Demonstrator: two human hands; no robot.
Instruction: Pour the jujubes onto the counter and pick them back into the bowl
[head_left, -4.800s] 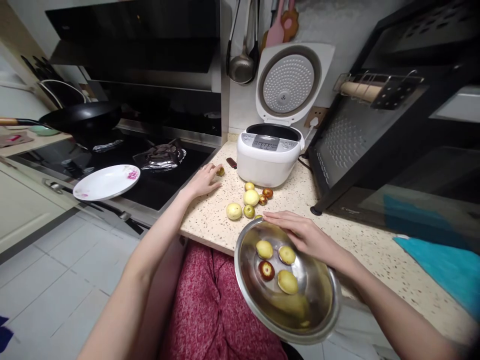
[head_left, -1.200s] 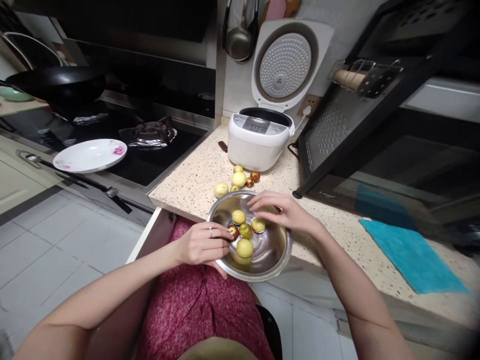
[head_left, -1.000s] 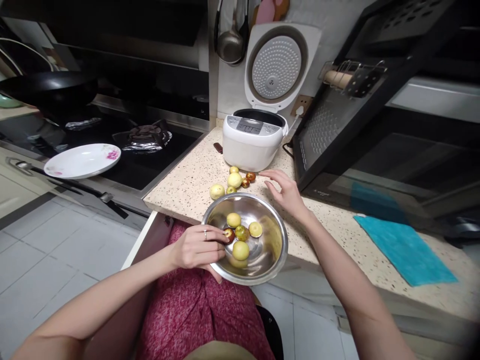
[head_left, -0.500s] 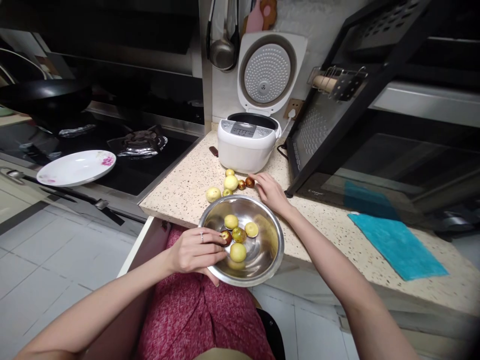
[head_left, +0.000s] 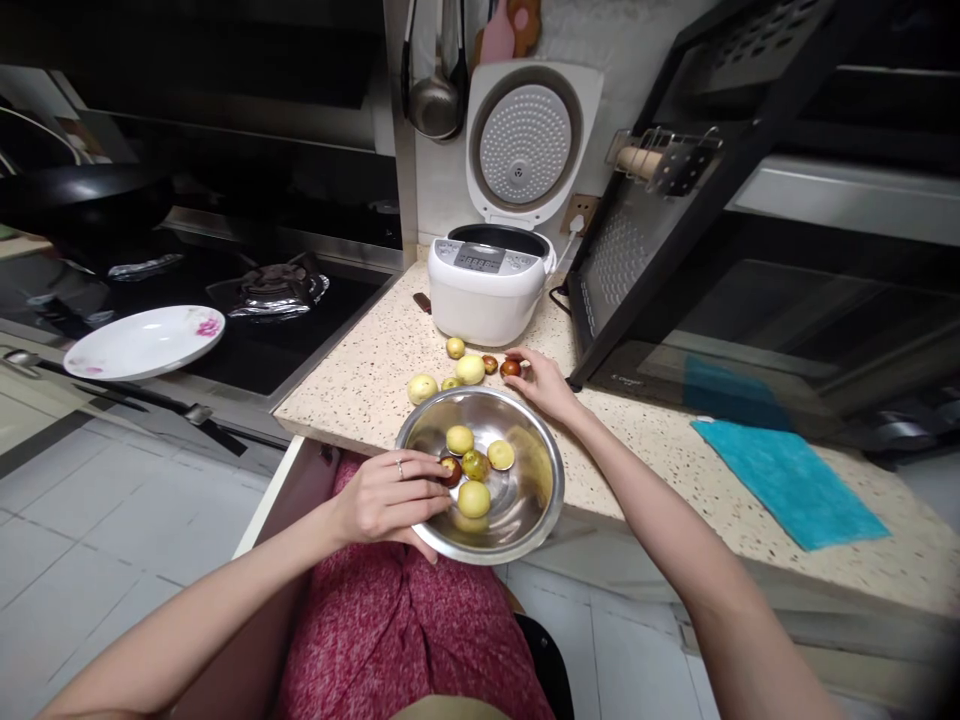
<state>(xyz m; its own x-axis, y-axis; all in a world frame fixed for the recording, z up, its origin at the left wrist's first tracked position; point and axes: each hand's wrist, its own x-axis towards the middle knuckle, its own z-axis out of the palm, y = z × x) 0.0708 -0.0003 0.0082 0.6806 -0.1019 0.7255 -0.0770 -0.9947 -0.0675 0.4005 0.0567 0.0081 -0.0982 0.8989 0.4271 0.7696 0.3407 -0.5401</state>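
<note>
My left hand (head_left: 390, 497) grips the near left rim of a steel bowl (head_left: 534, 492), thumb outside and fingers reaching in. Its fingertips touch a red-brown jujube (head_left: 451, 471) inside. Several yellow-green jujubes (head_left: 473, 499) lie in the bowl beside it. Just beyond the far rim, my right hand (head_left: 546, 385) has its thumb and fingers closed around another red-brown jujube (head_left: 510, 368) on the counter. A smaller brown jujube (head_left: 490, 364) and several pale green ones (head_left: 470, 369) sit loose to the left of that hand.
Behind the fruit stands a white rice cooker (head_left: 487, 300), lid raised. A black oven (head_left: 750, 320) and a teal cloth (head_left: 795, 485) are on the right. To the left, a white plate (head_left: 142, 343) rests at the stove's (head_left: 330, 340) front edge. Below the counter a drawer (head_left: 274, 490) is pulled out.
My right fingers have come around the red-brown jujube, which has shifted slightly right relative to its neighbours. A pale green jujube has also moved a little. My left hand stays on the bowl.
</note>
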